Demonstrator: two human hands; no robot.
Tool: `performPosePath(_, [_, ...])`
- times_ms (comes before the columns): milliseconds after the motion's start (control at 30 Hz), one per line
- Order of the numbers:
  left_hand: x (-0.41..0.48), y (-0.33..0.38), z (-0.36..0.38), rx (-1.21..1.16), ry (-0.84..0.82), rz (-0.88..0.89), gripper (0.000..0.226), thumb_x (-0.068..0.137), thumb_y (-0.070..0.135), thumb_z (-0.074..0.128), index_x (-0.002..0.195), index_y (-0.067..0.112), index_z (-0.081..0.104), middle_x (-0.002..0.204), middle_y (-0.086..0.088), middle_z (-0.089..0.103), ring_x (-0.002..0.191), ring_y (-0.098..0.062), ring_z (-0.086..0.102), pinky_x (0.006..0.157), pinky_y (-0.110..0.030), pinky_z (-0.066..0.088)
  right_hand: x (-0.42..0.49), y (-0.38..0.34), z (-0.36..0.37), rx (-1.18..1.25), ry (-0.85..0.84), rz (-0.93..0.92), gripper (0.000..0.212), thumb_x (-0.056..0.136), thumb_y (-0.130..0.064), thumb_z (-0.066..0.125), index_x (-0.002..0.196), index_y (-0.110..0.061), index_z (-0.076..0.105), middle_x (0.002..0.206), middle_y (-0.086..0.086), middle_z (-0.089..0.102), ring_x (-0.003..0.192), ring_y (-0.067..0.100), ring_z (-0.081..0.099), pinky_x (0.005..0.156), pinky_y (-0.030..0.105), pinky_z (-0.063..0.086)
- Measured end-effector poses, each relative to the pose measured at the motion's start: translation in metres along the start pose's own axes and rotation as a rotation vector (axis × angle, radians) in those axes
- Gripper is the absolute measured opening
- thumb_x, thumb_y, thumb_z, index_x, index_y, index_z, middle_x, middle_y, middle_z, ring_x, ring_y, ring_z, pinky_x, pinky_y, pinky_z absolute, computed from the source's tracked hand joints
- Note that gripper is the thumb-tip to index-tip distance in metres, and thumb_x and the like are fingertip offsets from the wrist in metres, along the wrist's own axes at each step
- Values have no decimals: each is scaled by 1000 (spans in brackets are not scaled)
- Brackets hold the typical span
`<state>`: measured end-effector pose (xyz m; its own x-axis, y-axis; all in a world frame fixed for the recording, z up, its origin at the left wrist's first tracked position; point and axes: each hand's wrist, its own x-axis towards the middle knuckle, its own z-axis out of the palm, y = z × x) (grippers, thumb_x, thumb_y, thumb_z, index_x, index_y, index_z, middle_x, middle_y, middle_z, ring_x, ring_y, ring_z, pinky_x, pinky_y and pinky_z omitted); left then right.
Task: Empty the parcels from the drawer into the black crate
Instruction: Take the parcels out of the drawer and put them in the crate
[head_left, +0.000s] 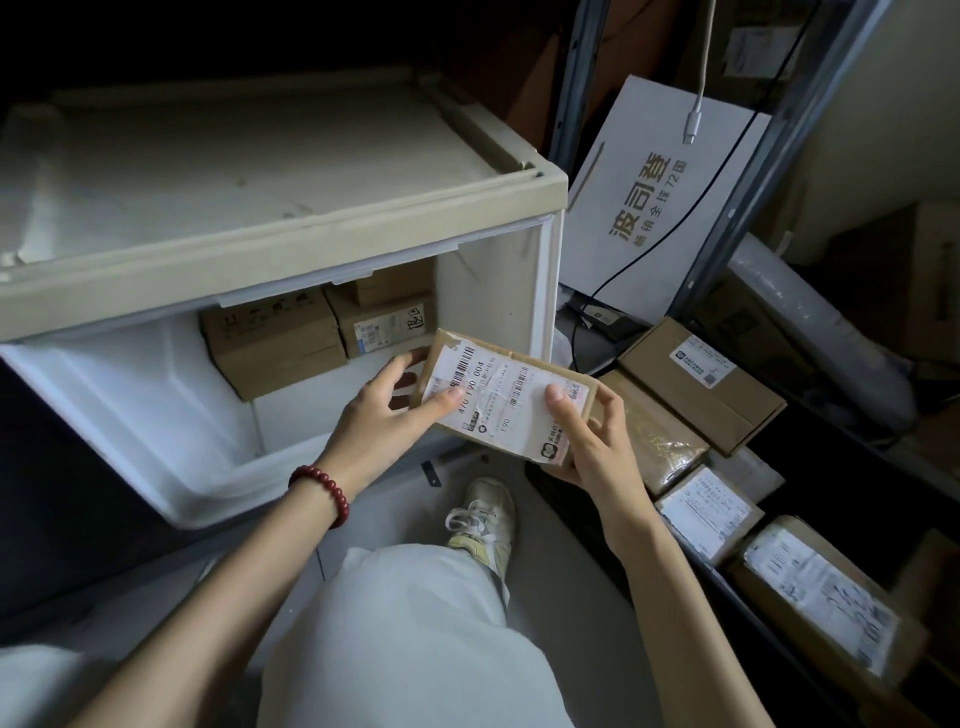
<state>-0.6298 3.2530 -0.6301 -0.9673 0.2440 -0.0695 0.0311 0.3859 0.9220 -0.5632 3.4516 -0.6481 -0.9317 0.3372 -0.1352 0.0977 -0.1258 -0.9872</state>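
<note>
A flat brown parcel (506, 397) with a white shipping label hangs above the front right corner of the open white drawer (156, 415). My left hand (387, 413) grips its left end, thumb on the label. My right hand (592, 441) grips its right end, thumb on top. Three cardboard boxes remain at the back of the drawer: one (272, 340) on the left, another (384, 325) to its right, a small one (395, 283) stacked on top. The black crate (563, 499) stands at the right, holding several parcels (701, 382).
The beige cabinet top (234, 182) overhangs the drawer. A white printed box (654, 208) leans against a metal shelf upright (737, 208) behind the crate, with a white cable end (693, 117) dangling. My knee and white shoe (483, 514) are below the hands.
</note>
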Motion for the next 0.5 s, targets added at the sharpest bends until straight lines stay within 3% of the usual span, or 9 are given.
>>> performPosePath(100, [2, 11, 5, -74, -107, -2, 55, 75, 52, 69, 122, 53, 41, 122, 17, 60, 124, -10, 49, 101, -34, 43, -1, -8, -13, -43, -16, -8, 69, 68, -60, 65, 129, -34, 43, 91, -6, 74, 82, 7, 71, 63, 28, 60])
performPosePath(167, [5, 19, 10, -94, -153, 11, 54, 72, 49, 72, 116, 56, 40, 103, 26, 66, 115, -10, 58, 91, -32, 53, -1, -12, -25, -64, -4, -13, 64, 66, -63, 64, 123, -37, 48, 93, -4, 74, 81, 8, 71, 62, 28, 60])
performPosePath(233, [6, 29, 18, -73, -158, 42, 50, 76, 44, 73, 113, 57, 42, 86, 38, 63, 106, -5, 61, 79, -22, 55, -2, -16, -39, -53, 12, -8, 51, 73, -60, 64, 117, -38, 51, 88, -9, 74, 78, 8, 72, 60, 28, 59])
performPosePath(300, [8, 42, 28, -51, -177, 67, 49, 77, 46, 73, 114, 56, 43, 91, 37, 63, 103, -6, 63, 77, -21, 53, -4, -19, -54, -32, 38, 2, 38, 81, -53, 62, 114, -37, 51, 81, -15, 72, 74, 5, 71, 59, 29, 59])
performPosePath(400, [18, 71, 48, 50, -262, 110, 56, 75, 53, 71, 121, 51, 40, 112, 21, 61, 104, -9, 61, 84, -31, 52, -11, -28, -81, -3, 103, 0, 32, 84, -52, 61, 110, -37, 52, 80, -15, 72, 71, 6, 70, 57, 29, 59])
performPosePath(500, [28, 113, 71, 181, -363, 182, 57, 77, 54, 69, 122, 48, 35, 101, 27, 54, 90, 3, 56, 71, -20, 49, -18, -43, -109, 18, 180, -42, 44, 77, -58, 62, 114, -36, 51, 89, -9, 72, 73, 10, 71, 59, 32, 60])
